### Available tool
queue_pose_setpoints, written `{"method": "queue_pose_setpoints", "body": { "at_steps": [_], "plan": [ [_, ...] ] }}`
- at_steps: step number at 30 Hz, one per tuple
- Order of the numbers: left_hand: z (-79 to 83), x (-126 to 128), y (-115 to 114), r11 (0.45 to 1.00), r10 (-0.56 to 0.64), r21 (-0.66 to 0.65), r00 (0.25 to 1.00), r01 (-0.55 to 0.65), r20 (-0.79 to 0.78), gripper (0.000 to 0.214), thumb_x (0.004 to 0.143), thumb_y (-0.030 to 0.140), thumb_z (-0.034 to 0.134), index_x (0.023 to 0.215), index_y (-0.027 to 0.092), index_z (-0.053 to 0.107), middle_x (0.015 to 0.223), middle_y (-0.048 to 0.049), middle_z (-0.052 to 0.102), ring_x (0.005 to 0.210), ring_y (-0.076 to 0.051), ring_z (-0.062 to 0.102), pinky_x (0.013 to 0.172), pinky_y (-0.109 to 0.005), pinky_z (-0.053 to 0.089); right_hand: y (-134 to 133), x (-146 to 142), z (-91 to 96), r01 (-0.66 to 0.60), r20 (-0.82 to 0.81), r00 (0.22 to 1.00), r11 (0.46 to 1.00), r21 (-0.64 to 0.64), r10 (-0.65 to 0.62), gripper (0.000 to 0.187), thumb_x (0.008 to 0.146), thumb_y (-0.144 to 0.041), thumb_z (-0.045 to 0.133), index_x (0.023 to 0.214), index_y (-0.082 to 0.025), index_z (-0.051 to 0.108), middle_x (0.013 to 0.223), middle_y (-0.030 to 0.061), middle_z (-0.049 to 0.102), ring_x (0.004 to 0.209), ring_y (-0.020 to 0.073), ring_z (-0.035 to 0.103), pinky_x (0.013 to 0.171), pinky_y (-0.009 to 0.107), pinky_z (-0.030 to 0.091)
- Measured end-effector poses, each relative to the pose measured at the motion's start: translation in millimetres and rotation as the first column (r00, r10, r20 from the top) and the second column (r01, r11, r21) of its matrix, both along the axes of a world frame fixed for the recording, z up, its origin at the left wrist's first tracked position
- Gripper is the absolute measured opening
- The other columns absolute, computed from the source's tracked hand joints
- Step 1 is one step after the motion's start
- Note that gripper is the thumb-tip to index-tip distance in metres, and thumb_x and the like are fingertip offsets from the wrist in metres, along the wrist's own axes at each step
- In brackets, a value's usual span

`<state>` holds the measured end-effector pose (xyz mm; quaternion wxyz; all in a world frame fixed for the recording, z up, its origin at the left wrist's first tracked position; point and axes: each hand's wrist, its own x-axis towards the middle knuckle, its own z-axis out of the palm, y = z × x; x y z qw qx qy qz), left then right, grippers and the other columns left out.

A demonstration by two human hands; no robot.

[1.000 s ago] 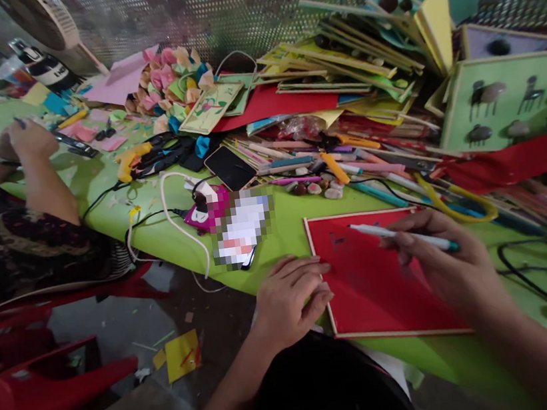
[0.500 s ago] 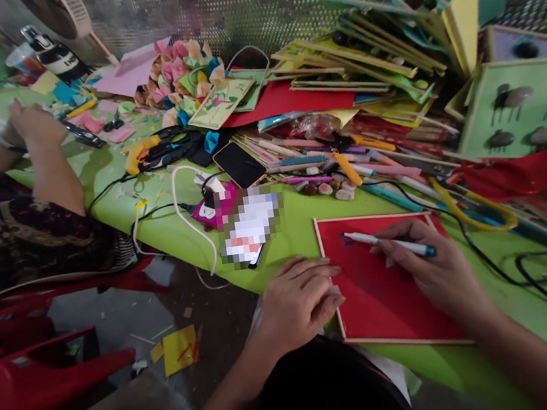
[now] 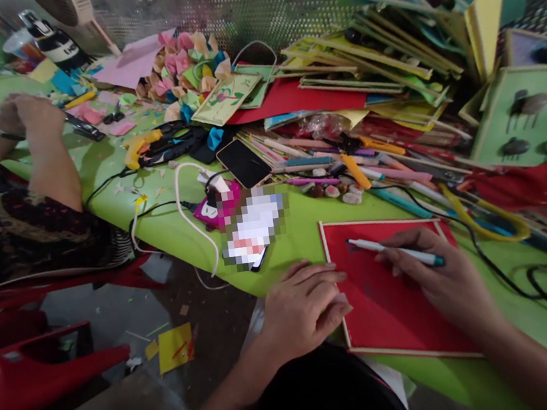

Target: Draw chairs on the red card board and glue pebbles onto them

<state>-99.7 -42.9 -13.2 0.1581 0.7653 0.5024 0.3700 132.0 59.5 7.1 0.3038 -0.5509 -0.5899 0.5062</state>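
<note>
A red board (image 3: pixel 393 313) with a pale wooden frame lies flat at the front edge of the green table. In my right hand (image 3: pixel 444 273) is a white marker (image 3: pixel 414 254) with a teal end, pinched between thumb and fingers. Its dark tip meets the upper left of the red surface, where a small dark mark shows. My left hand (image 3: pixel 304 308) rests palm down over the board's left edge, fingers stretched out and holding nothing. A phone with a lit, blurred screen (image 3: pixel 256 227) lies just beyond my left hand.
Behind the board are loose pens (image 3: pixel 308 160), pebbles (image 3: pixel 351 196), a dark phone (image 3: pixel 244 163) and a pink power strip (image 3: pixel 216 207). Framed boards (image 3: pixel 365 62) are piled at the back. A black cable (image 3: pixel 488 267) runs along the right. Another person's hands (image 3: pixel 32 115) are at the left.
The whole view has shifted slightly, moving the table's things a little right and down. The marker's tip stays at the board's upper left, and my left hand keeps its place on the edge.
</note>
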Motion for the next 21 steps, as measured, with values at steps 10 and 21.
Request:
{"method": "queue_pose_setpoints", "body": {
  "at_steps": [10, 21],
  "plan": [
    [-0.2, 0.6, -0.7, 1.000, 0.009, 0.002, 1.000, -0.009, -0.007, 0.011, 0.103, 0.030, 0.057, 0.096, 0.023, 0.061, 0.123, 0.0019, 0.078, 0.127, -0.016, 0.068, 0.115, -0.036, 0.043, -0.2, 2.6, -5.6, 0.012, -0.002, 1.000, 1.000, 0.009, -0.012, 0.036, 0.086, -0.055, 0.079, 0.098, -0.023, 0.070, 0.082, 0.0042, 0.076, 0.064, 0.0148, 0.061, 0.056, 0.026, 0.046],
    [1.5, -1.9, -0.6, 0.999, -0.021, -0.032, 1.000, 0.021, 0.011, 0.010, 0.103, 0.029, 0.057, 0.101, 0.024, 0.065, 0.127, -0.0003, 0.077, 0.129, -0.018, 0.067, 0.114, -0.040, 0.046, 0.7, 6.1, 7.7, 0.079, -0.150, 0.986, 0.997, 0.027, -0.074, 0.027, 0.083, -0.047, 0.084, 0.093, -0.025, 0.072, 0.078, 0.0008, 0.075, 0.061, 0.0139, 0.061, 0.057, 0.026, 0.049]
  ]
}}
